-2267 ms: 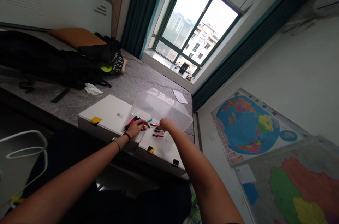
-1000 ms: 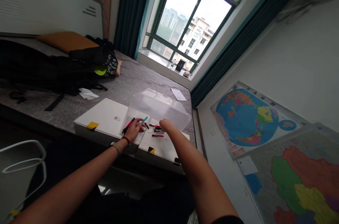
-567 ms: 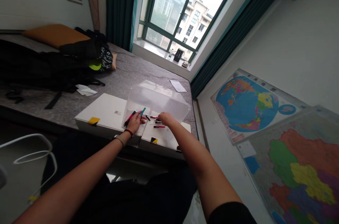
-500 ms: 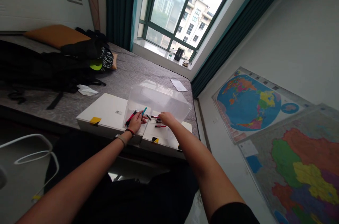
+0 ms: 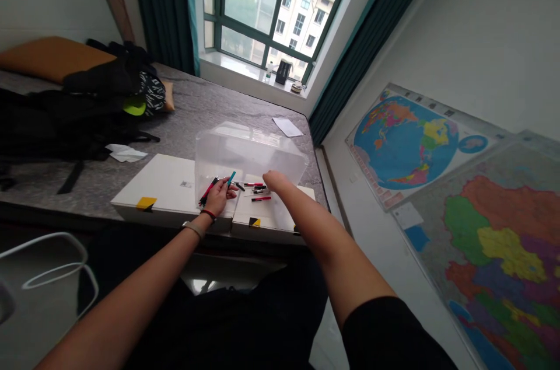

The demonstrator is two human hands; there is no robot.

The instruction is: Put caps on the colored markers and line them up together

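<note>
My left hand (image 5: 219,197) is closed around a slim teal pen (image 5: 231,178) that points up and away. Beside it, on its left, is a bunch of red and black pens (image 5: 207,193); whether the hand touches them I cannot tell. My right hand (image 5: 274,180) reaches to the open front of a clear plastic box (image 5: 249,148); its fingers are bent down and mostly hidden. Several loose pens lie between the hands, among them a red pen (image 5: 261,199) and a short black one (image 5: 240,186).
Beneath the clear box are two white cartons, one on the left (image 5: 149,182) and one on the right (image 5: 280,219), on a grey marbled mattress (image 5: 192,96). A crumpled tissue (image 5: 126,153), dark bags (image 5: 39,125) and a paper sheet (image 5: 287,126) lie around. Maps (image 5: 406,151) hang on the right wall.
The view has shifted, so the scene sits further left and higher. My left hand keeps the teal pen, and my right hand stays by the loose pens at the box.
</note>
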